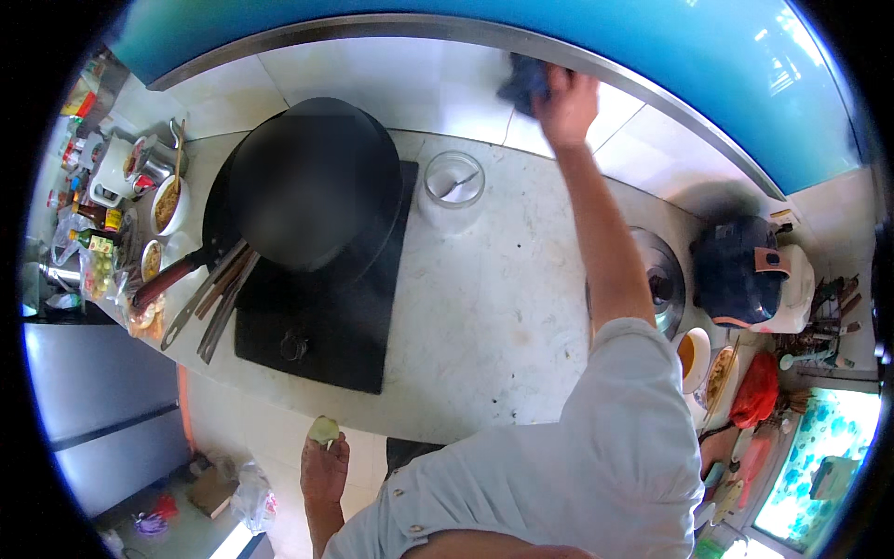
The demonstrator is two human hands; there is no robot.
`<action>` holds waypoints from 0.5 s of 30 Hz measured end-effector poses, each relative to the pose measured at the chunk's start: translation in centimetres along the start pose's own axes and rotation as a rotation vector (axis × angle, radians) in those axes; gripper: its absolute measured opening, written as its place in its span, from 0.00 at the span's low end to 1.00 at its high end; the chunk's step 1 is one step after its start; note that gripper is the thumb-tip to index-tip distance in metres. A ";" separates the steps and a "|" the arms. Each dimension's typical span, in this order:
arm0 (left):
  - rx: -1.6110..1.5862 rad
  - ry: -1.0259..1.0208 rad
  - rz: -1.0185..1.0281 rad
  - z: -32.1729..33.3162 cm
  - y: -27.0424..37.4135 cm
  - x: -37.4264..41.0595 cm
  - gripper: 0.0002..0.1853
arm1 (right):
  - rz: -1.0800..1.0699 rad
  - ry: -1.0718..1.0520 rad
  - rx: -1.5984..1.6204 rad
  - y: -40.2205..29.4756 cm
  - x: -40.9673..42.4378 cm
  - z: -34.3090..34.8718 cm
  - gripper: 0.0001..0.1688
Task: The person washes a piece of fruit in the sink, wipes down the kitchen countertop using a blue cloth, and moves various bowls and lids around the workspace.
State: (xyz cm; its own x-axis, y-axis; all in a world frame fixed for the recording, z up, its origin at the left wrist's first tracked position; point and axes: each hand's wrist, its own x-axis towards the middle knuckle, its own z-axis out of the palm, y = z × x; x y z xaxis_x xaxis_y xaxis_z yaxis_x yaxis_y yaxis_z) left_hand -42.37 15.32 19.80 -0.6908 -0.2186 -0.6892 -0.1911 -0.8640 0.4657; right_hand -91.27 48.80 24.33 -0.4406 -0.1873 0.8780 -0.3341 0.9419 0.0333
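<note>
My right hand (pixel 569 105) is raised to the tiled wall under the blue range hood, closed on a dark cloth (pixel 524 85) that touches the tiles. Below the counter's front edge, my left hand (pixel 325 465) holds a pale green piece of food (pixel 323 430), perhaps a vegetable. A dark wok (pixel 230 175) with a wooden handle (pixel 167 279) sits on the black cooktop (pixel 314 335); a blurred patch hides its inside. Several long utensils (pixel 223 300) lean at its near side. A glass jar (pixel 454 183) with a spoon in it stands right of the cooktop.
Bowls of food (pixel 167 206), bottles and bags crowd the counter's left end. At the right are a metal pot lid (pixel 660 279), a dark rice cooker (pixel 733 272), bowls and a red plastic bag (pixel 756 391). The range hood (pixel 628 63) overhangs the counter's back.
</note>
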 end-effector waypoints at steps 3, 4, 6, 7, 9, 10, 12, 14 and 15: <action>0.086 -0.039 0.042 1.2 -0.3 1.3 0.20 | -0.050 -0.288 -0.037 0.3 -6.8 2.5 0.28; 0.126 -0.056 0.067 1.3 -0.2 1.4 0.21 | -0.047 -0.360 -0.040 0.2 -8.1 3.2 0.28; 0.091 -0.102 0.025 2.1 0.3 1.7 0.21 | -0.086 -0.445 -0.005 0.0 -8.8 3.3 0.27; 0.075 -0.126 0.002 2.3 0.5 1.7 0.21 | -0.103 -0.487 0.011 0.3 -9.1 3.2 0.26; 0.060 -0.122 0.006 2.8 0.6 1.4 0.21 | -0.018 -0.269 0.090 0.2 -6.4 1.8 0.22; 0.051 -0.115 0.009 2.8 0.7 1.3 0.21 | 0.023 -0.164 0.133 0.2 -4.6 0.9 0.20; 0.056 -0.105 -0.005 2.3 0.6 1.2 0.20 | 0.157 -0.059 0.099 1.5 0.6 -1.4 0.20; 0.068 -0.103 -0.026 2.2 0.5 1.8 0.19 | 0.175 -0.197 -0.037 4.1 4.1 -1.0 0.20; 0.069 -0.097 -0.027 2.1 0.4 2.0 0.19 | 0.102 -0.102 -0.033 3.8 3.7 -0.9 0.19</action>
State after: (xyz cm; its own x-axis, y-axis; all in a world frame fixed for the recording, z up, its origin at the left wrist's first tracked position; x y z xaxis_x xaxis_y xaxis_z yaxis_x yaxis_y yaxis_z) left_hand -45.27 15.51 19.72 -0.7485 -0.1483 -0.6464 -0.2557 -0.8347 0.4877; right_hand -93.41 51.93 28.09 -0.5535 -0.1157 0.8247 -0.2567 0.9658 -0.0368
